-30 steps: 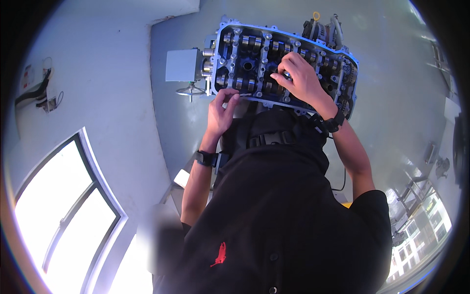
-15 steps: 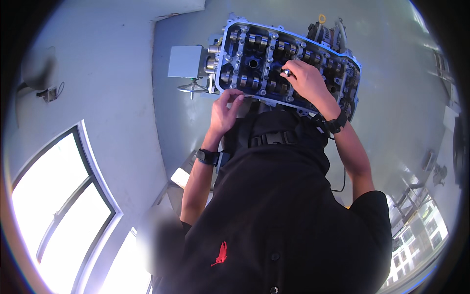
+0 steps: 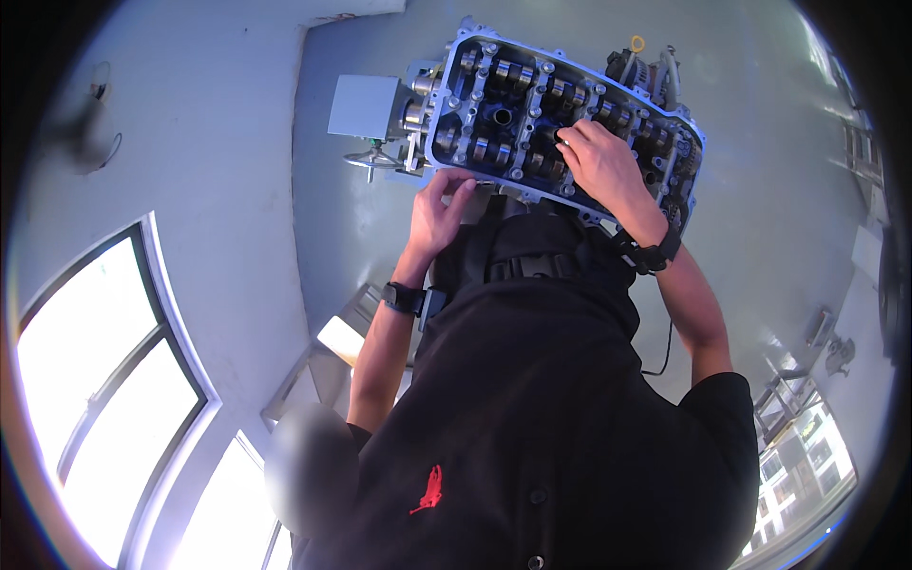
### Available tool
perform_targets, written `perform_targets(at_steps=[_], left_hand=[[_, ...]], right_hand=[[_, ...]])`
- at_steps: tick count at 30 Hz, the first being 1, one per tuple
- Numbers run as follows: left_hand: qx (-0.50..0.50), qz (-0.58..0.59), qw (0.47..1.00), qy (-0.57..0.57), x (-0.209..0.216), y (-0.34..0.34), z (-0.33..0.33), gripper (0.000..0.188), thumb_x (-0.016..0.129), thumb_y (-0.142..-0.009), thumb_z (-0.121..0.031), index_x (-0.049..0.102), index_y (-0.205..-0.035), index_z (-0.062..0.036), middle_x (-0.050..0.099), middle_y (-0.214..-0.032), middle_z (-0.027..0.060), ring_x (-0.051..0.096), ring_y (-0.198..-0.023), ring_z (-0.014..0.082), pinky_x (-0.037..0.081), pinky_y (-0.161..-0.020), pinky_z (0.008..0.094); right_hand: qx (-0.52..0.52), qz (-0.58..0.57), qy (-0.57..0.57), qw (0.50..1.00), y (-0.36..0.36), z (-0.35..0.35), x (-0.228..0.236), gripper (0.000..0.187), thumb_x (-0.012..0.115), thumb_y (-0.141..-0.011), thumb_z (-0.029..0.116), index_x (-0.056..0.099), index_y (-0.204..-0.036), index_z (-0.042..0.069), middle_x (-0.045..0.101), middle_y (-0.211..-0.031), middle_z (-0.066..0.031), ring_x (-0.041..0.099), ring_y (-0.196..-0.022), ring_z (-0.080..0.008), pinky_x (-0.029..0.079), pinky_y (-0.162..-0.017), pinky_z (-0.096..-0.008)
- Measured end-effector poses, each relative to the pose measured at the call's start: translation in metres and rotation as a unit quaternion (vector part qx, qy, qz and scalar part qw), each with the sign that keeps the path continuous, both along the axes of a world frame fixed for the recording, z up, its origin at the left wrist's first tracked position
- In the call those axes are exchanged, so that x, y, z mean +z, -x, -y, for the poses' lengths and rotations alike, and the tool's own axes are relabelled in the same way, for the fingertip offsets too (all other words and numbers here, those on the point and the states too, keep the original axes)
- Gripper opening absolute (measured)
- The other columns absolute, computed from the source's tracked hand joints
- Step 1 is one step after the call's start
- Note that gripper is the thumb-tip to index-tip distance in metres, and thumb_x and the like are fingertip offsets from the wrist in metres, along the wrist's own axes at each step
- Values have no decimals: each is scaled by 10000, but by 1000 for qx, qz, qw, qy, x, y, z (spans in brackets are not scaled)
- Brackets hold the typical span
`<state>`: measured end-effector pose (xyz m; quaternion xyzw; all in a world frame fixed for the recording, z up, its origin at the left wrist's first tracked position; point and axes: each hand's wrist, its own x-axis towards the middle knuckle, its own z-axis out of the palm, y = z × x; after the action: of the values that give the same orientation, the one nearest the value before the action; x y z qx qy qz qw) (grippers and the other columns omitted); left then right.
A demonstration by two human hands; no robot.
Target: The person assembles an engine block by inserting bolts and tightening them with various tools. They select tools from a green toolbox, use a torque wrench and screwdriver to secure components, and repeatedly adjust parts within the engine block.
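Note:
An open engine cylinder head [image 3: 524,114] lies in front of me, its camshaft lobes, bearing caps and round wells exposed inside a pale rim. Over its middle, my right hand [image 3: 605,169] is closed in a pinch. Between thumb and forefinger a small dark piece [image 3: 561,137] shows only in part, near the middle wells; its kind is hidden. My left hand [image 3: 440,211] rests by the near left rim, thumb and forefinger pinched together. From that pinch a slim metallic piece [image 3: 485,182] sticks out to the right, too small to name.
Left of the engine stand a grey box [image 3: 365,106] and a handwheel [image 3: 370,160]. At the far right side sits a pulley-like engine part near a yellow ring [image 3: 637,43]. A wall with windows [image 3: 114,380] runs along the left. A thin black cable [image 3: 669,347] hangs beside my right arm.
The view has shifted slightly. My right hand has turned a little over the middle of the engine, and the piece in its fingers shows less. My left hand keeps its pinch at the rim.

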<state>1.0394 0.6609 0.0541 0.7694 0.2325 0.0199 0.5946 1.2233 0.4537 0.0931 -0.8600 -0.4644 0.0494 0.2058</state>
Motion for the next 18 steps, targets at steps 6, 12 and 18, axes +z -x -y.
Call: perform_targets(at_steps=[6,12,18], left_hand=[[21,5,1000,6,-4,3,-2,190,627,-939,-162,625,-1033,4,705,-859,112,681,-818,169,515,-746,302],[14,8,1000,5,-4,4,0,214,601,-965,-167,612,-1053,28,673,-836,78,646,-783,128,511,-751,276],[30,7,1000,0,-2,16,-4,202,628,-938,-162,632,-1043,11,694,-842,95,658,-795,148,506,-752,287]], right_hand=[[-9,23,-12,1000,5,2,-3,130,664,-847,124,609,-918,30,549,-829,-84,609,-816,-249,531,-653,-356],[-52,0,-22,998,-9,-5,11,175,671,-840,146,538,-823,34,575,-744,-103,621,-689,-295,515,-592,-392],[-107,-46,-117,986,-5,8,64,176,701,-828,127,558,-801,29,624,-692,-90,618,-568,-258,482,-513,-350]])
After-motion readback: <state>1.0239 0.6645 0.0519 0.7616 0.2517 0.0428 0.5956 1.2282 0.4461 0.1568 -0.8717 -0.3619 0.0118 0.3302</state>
